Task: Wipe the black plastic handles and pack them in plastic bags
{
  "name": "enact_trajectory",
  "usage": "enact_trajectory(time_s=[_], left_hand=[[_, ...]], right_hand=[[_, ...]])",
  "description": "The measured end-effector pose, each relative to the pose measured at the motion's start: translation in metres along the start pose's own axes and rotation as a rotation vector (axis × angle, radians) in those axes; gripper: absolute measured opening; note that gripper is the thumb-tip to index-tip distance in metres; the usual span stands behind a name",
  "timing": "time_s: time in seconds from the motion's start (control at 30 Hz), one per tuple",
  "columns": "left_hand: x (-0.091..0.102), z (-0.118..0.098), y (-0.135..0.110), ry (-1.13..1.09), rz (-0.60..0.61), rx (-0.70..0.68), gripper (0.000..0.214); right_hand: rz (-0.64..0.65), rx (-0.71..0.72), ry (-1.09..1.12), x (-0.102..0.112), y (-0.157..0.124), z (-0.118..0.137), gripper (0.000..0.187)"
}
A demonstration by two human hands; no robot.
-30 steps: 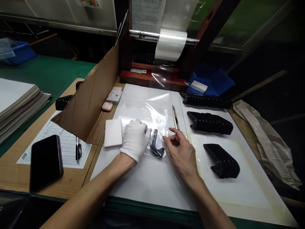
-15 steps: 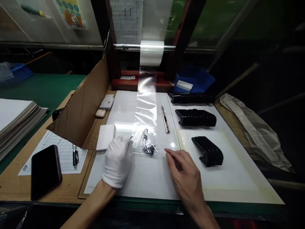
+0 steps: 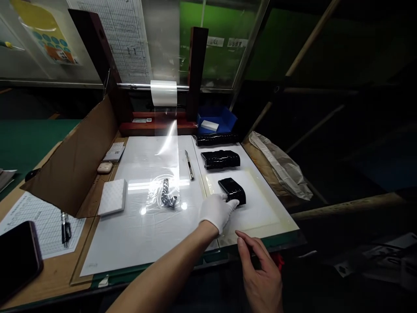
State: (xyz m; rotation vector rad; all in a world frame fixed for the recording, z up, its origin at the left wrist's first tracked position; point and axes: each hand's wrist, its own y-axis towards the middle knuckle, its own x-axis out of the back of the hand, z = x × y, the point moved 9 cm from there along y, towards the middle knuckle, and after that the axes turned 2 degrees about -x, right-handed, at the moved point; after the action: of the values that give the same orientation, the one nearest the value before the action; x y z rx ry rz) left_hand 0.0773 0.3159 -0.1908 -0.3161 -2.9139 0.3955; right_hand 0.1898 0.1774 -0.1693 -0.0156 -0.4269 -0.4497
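Black moulded part (image 3: 232, 191) sitting on the pale mat (image 3: 257, 208), and I'm reaching across to it with my gloved left hand (image 3: 216, 213)

My left fingers (image 3: 225, 203) are stretching out with the tips touching the part's near edge; I can't tell whether they're grasping it or only resting there. Securing it looks like the step in hand, so the next move calls for closing the fingers around its sides. My bare right hand (image 3: 260, 278) is hovering by the green bench edge (image 3: 276, 243), fingers loosely curled and released, holding nothing. The part is lying nearest me of three, with a second black part (image 3: 220, 159) and a third black part (image 3: 216, 139) lining up behind it. To the left, a clear plastic bag (image 3: 163, 195) holding a dark bracket is lying flat, near a craft knife (image 3: 189, 165).
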Motion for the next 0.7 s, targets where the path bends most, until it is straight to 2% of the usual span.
enact_trajectory(time_s=[0.07, 0.17, 0.23, 0.3, 0.4, 0.47, 0.6, 0.7], left_hand=[[0.01, -0.001, -0.013, -0.08, -0.017, 0.008, 0.041], [0.034, 0.011, -0.06, -0.246, 0.008, 0.04, 0.049], [0.053, 0.031, -0.098, -0.392, 0.035, 0.112, 0.063], [0.073, 0.055, -0.134, -0.706, 0.011, 0.207, 0.056], [0.1, 0.085, -0.174, -0.924, -0.021, 0.264, 0.055], [0.115, 0.099, -0.191, -0.958, -0.032, 0.261, 0.058], [0.144, 0.115, -0.211, -0.979, -0.103, 0.232, 0.06], [0.167, 0.122, -0.226, -0.943, -0.204, 0.257, 0.064]], right_hand=[[-0.021, -0.069, 0.033, 0.002, 0.003, -0.003, 0.033], [0.043, -0.252, 0.122, -0.009, 0.006, -0.015, 0.041], [0.195, -0.326, 0.189, -0.031, 0.004, -0.016, 0.05], [0.396, -0.349, 0.272, -0.062, -0.004, -0.009, 0.055], [0.675, -0.38, 0.329, -0.106, -0.028, 0.009, 0.051], [0.764, -0.429, 0.316, -0.128, -0.044, 0.019, 0.051], [0.765, -0.619, 0.295, -0.157, -0.07, 0.027, 0.054], [0.839, -0.62, 0.201, -0.177, -0.085, 0.037, 0.056]])
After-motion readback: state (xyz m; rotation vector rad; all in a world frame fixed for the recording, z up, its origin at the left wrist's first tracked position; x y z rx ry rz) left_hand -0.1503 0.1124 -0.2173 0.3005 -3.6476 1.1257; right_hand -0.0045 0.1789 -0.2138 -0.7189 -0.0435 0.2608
